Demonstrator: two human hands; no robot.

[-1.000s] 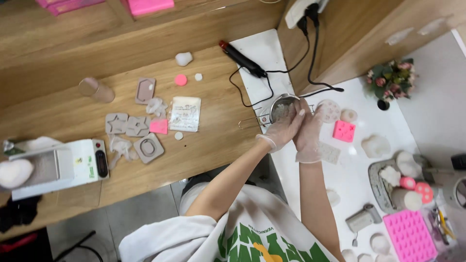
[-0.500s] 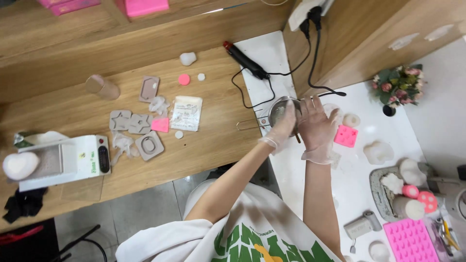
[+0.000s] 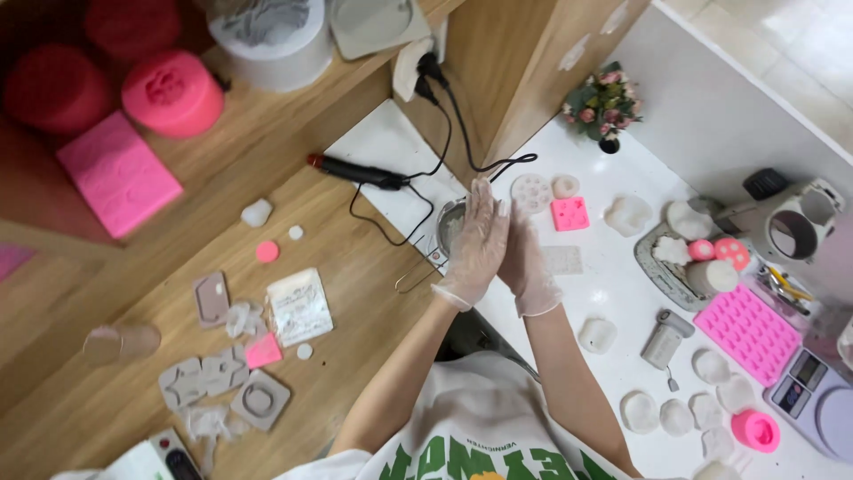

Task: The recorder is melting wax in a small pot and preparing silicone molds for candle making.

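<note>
Both hands gloved, pressed palm to palm over a small metal sieve [image 3: 450, 224]. Left hand [image 3: 478, 244] flat, fingers straight and together, pointing away from the body; right hand [image 3: 526, 265] lies against it, mostly hidden behind, so cannot tell if anything is held between the palms. Sieve sits just under the left fingertips at the edge of the white table [image 3: 613, 302], its wire handle [image 3: 410, 276] sticking out onto the wooden desk [image 3: 355, 293] on the left side. Just beyond the fingertips: a round white mould [image 3: 531, 192] with holes, a small pink mould [image 3: 569, 213], a pale disc [image 3: 565, 186]. Past the sieve, a black tool [image 3: 355, 172] with a red tip and cord lies on a white board [image 3: 384, 151]. Right of the right hand: a clear textured sheet [image 3: 563, 260], further out a grey tray [image 3: 666, 267] with white and pink pieces, a big pink mould [image 3: 749, 331], a scale [image 3: 813, 391]. Near the right forearm a white blob [image 3: 597, 335] and a grey bottle [image 3: 662, 339]. Far left of the left hand: grey moulds [image 3: 222, 382], a packet [image 3: 298, 306], a clear cup [image 3: 120, 342]. Flower pot [image 3: 604, 102] well beyond the hands.
</note>
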